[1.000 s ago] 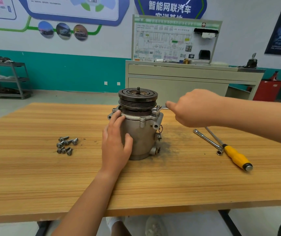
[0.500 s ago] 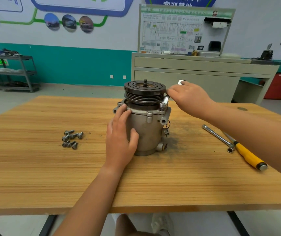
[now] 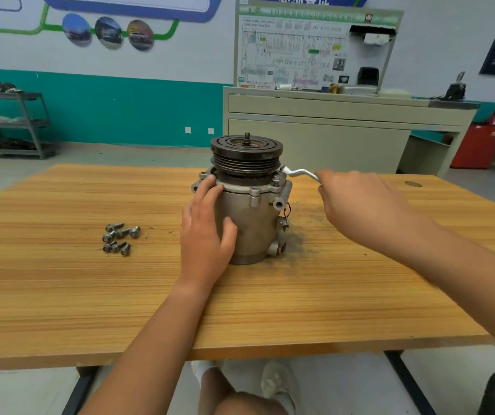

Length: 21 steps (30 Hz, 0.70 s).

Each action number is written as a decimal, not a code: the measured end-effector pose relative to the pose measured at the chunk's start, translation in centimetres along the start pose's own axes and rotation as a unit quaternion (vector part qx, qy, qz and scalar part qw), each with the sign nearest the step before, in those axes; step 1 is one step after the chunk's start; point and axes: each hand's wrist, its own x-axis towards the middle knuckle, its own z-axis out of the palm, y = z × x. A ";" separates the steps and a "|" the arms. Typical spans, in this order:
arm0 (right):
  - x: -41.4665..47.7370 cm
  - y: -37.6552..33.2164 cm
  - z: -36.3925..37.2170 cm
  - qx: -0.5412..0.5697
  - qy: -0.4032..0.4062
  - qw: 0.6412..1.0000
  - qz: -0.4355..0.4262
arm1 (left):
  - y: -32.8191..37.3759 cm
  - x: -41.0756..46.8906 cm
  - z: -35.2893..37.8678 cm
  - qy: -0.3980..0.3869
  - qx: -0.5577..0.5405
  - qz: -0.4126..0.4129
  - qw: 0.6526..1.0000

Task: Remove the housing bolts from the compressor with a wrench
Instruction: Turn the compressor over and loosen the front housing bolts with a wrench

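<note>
A grey metal compressor (image 3: 252, 223) with a dark grooved pulley on top stands upright in the middle of the wooden table (image 3: 60, 295). My left hand (image 3: 207, 232) lies flat against its left side, fingers spread up to the flange. My right hand (image 3: 360, 202) grips the handle of a silver wrench (image 3: 300, 172), whose head sits at a bolt (image 3: 276, 178) on the flange's right rear. Several removed bolts (image 3: 120, 237) lie in a small heap to the left.
Behind the table stands a beige cabinet (image 3: 330, 127) with a diagram board. A metal shelf rack (image 3: 9, 124) is at the far left and a red bin (image 3: 479, 145) at the far right. Dark grime marks the tabletop right of the compressor.
My right hand has swung the wrench handle from behind the pulley out to the right. The camera view has shifted, so the screwdriver and second wrench are hidden behind my right arm. The left hand stays put.
</note>
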 end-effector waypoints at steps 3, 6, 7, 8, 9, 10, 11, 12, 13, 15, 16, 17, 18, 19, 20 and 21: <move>0.5 -0.8 -0.4 -0.058 -0.030 0.997 -0.031 | -0.1 0.0 0.0 0.001 0.001 0.006 1.000; 1.1 -1.4 -1.7 -0.143 -0.051 0.984 -0.098 | -0.1 -0.1 0.0 -0.001 0.000 0.007 1.000; 1.5 -1.5 -2.3 -0.179 -0.057 0.973 -0.134 | -0.1 -0.1 0.0 0.000 0.000 0.006 1.000; 1.9 -1.4 -2.8 -0.213 -0.063 0.960 -0.168 | -0.1 -0.1 0.0 0.000 0.000 0.005 1.000; 2.5 -1.1 -3.1 -0.240 -0.066 0.948 -0.196 | -0.1 -0.1 0.0 0.001 0.000 0.006 1.000; 3.1 -0.6 -3.2 -0.257 -0.066 0.940 -0.214 | -0.1 -0.1 0.0 0.001 -0.001 0.007 1.000; 3.5 0.0 -3.1 -0.260 -0.063 0.937 -0.223 | -0.1 -0.1 0.0 0.000 -0.002 0.006 1.000; 3.7 0.6 -2.9 -0.250 -0.058 0.939 -0.229 | -0.1 -0.1 0.0 -0.002 -0.003 0.003 1.000; 3.8 1.2 -2.4 -0.236 -0.053 0.942 -0.231 | -0.1 -0.1 0.0 -0.003 -0.004 0.001 1.000; 3.9 2.2 -1.0 -0.212 -0.044 0.947 -0.237 | -0.1 -0.2 -0.1 0.000 -0.009 0.003 1.000; 4.1 2.7 -0.3 -0.202 -0.044 0.949 -0.239 | -0.1 -0.2 -0.1 0.001 -0.011 0.005 1.000; 4.6 3.2 0.2 -0.196 -0.042 0.951 -0.237 | -0.1 -0.1 -0.1 0.002 -0.013 0.006 1.000; 5.2 3.5 0.5 -0.190 -0.034 0.953 -0.232 | -0.1 -0.1 -0.1 0.003 -0.015 0.005 1.000; 5.9 3.7 0.8 -0.182 -0.024 0.956 -0.229 | 0.0 -0.2 -0.1 0.005 -0.017 0.002 1.000; 6.6 3.8 1.0 -0.171 -0.011 0.957 -0.233 | 0.0 -0.2 0.0 0.005 -0.019 -0.002 1.000; 7.3 3.8 1.4 -0.162 0.002 0.957 -0.243 | 0.1 -0.2 0.1 0.006 -0.022 -0.004 1.000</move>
